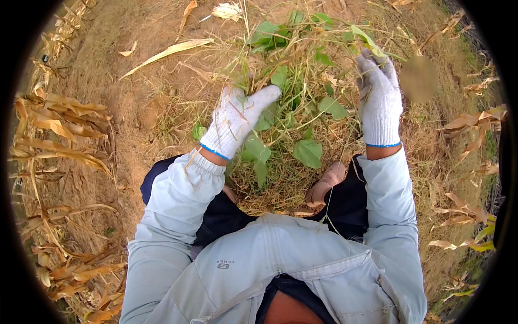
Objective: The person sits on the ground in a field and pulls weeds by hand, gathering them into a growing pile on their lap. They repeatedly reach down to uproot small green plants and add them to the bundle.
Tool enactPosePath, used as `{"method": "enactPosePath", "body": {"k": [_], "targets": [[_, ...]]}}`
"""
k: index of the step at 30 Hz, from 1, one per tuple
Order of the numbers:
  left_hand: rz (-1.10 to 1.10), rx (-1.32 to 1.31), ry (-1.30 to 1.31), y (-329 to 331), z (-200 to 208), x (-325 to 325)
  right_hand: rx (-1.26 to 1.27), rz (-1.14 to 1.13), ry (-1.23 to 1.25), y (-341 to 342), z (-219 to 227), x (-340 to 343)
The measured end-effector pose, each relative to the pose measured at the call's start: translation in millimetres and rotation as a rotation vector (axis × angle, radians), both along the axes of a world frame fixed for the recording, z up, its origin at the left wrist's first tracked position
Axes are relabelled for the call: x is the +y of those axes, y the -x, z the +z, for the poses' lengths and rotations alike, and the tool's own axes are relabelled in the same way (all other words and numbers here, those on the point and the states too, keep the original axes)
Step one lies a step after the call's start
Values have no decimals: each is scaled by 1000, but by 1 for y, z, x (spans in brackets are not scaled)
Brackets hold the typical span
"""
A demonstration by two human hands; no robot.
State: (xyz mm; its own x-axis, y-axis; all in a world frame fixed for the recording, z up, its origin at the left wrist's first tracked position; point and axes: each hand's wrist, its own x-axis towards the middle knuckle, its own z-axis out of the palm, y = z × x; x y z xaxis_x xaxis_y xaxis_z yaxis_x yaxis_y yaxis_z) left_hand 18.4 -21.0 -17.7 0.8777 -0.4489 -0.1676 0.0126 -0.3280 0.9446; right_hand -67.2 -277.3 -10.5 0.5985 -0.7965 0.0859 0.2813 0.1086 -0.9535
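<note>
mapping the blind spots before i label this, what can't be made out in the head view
All in the head view:
- Left hand in a white knit glove: fingertips obscured among thin green-brown stems; grip unclear.
- Right hand in a matching white glove: palm turned from view; anything held is unclear.
- Pink left shoe: mostly hidden by the pale blue sleeve and dark trouser leg.
- Round brown patch: blurred.
</note>
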Motion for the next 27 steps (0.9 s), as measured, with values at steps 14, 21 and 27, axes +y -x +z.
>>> {"method": "enactPosePath", "body": {"k": [14,21,27], "targets": [[-131,-397,-346,-14,-45,-3,83,262,1578,21,43,68],[-264,-303,-266,1,-29,-9,380,231,1562,14,21,59],[-259,-365,-201,1,-28,-5,370,279,1529,11,22,66]]}}
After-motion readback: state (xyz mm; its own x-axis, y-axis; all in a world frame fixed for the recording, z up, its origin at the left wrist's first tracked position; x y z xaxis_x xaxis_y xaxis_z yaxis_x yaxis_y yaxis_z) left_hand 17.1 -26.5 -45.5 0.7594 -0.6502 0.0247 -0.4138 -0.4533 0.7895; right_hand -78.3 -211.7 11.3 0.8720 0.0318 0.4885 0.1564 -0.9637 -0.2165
